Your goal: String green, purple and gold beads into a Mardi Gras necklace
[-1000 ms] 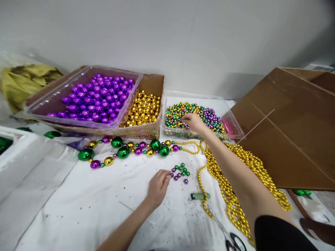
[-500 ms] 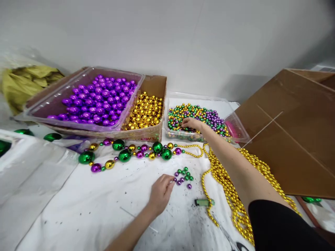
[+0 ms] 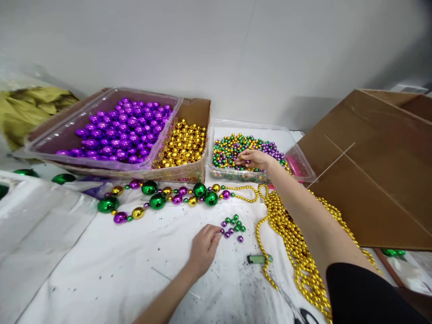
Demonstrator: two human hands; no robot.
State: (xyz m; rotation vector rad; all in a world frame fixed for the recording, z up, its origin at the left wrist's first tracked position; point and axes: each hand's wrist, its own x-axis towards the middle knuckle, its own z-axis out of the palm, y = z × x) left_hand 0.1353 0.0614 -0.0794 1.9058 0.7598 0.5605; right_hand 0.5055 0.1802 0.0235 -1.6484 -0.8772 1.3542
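Observation:
My left hand (image 3: 204, 248) is low over the white cloth (image 3: 128, 265), thumb and finger pinched together. A purple bead (image 3: 222, 231) is at its fingertips; a small pale bit shows there, too small to name. Just beyond lie loose green beads (image 3: 237, 223) and purple beads (image 3: 227, 235). My right hand (image 3: 254, 159) reaches into a clear plastic tray (image 3: 232, 173) of small mixed beads (image 3: 232, 144), its fingers somewhat apart and touching or just above them. Whether a bead is between those fingers is hidden.
Behind the cloth stand a clear tub (image 3: 40, 146) of purple balls and a cardboard box (image 3: 189, 175) of gold beads. A large-bead necklace (image 3: 157, 201) lies in front. Gold bead strands (image 3: 293, 238), a green lighter (image 3: 258, 259), scissors (image 3: 297, 310) and a big carton (image 3: 367, 180) are at right.
My right hand has shifted slightly within the bead tray, and its fingers have spread from a tighter pinch. My left hand keeps its pinch beside the loose beads. The whole view has drifted slightly.

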